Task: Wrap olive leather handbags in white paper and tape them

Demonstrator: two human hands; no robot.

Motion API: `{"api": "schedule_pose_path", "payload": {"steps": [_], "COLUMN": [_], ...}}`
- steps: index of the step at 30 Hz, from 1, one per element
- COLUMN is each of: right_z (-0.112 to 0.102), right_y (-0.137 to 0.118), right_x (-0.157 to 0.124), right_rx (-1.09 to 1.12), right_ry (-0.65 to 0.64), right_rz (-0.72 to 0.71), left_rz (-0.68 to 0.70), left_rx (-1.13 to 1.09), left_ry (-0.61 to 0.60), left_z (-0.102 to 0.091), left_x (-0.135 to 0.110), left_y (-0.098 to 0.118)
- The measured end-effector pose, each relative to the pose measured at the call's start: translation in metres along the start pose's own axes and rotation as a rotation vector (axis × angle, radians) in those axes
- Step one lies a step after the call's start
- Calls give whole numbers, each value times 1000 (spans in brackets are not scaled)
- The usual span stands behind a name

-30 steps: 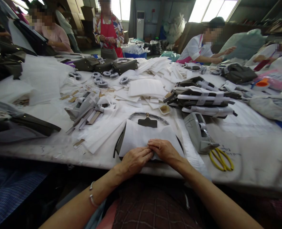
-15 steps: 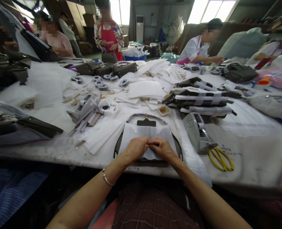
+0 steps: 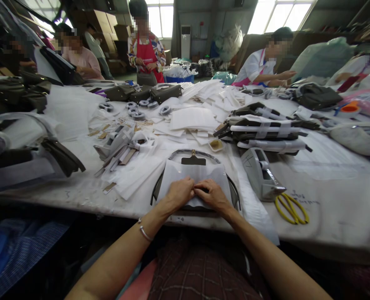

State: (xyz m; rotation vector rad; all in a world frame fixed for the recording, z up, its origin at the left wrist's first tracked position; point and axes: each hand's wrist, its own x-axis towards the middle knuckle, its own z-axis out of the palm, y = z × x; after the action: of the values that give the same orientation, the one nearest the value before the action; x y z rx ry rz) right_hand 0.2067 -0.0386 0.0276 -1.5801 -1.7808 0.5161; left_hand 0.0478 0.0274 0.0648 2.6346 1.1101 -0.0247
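Note:
A dark handbag (image 3: 193, 161) with a wrapped top handle lies in front of me at the table's near edge. A white packing sheet (image 3: 218, 174) covers most of its front, below a dark tab with a gold-coloured fitting. My left hand (image 3: 181, 192) rests over the sheet, fingertips pinched together near its middle. Facing it, my right hand (image 3: 213, 195) is closed too, thumb and forefinger meeting the left fingertips. Whatever lies between the fingers is too small or hidden to make out.
Right of the handbag stand a grey tape dispenser (image 3: 261, 175) and yellow-handled scissors (image 3: 291, 209). Wrapped bags (image 3: 266, 129) are stacked behind them. Another tape dispenser (image 3: 114, 141), paper strips and white sheets (image 3: 193, 118) lie left and ahead. Several co-workers stand around the table.
My hands keep nearly the same pinch over the sheet. At the far left, a dark bag with a wrapped handle has shifted and its handle stands higher. The view has shifted slightly.

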Motion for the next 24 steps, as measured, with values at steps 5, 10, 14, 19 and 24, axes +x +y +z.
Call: {"api": "schedule_pose_path", "payload": {"steps": [5,10,14,19,24], "right_z": [-6,-20,-18,-1,1], "right_y": [-10,-35,-39,-19,-11], "right_x": [3,41,68,53,41], "right_rx": [-187,-490,-546,-563,-551], "right_ry": [-121,-378,-233,-107,-34], "right_rz": [-39,40,77,6,-27], "left_rz": [85,131,90,-2,-16], "left_rx": [91,152,73,-153,-188], "left_ry": [77,242,281,175,92], "left_z": [6,21,27,6,-18], "left_x": [-3,-5,-6,4,19], "left_y": [2,-1,-4,-19,-28]}}
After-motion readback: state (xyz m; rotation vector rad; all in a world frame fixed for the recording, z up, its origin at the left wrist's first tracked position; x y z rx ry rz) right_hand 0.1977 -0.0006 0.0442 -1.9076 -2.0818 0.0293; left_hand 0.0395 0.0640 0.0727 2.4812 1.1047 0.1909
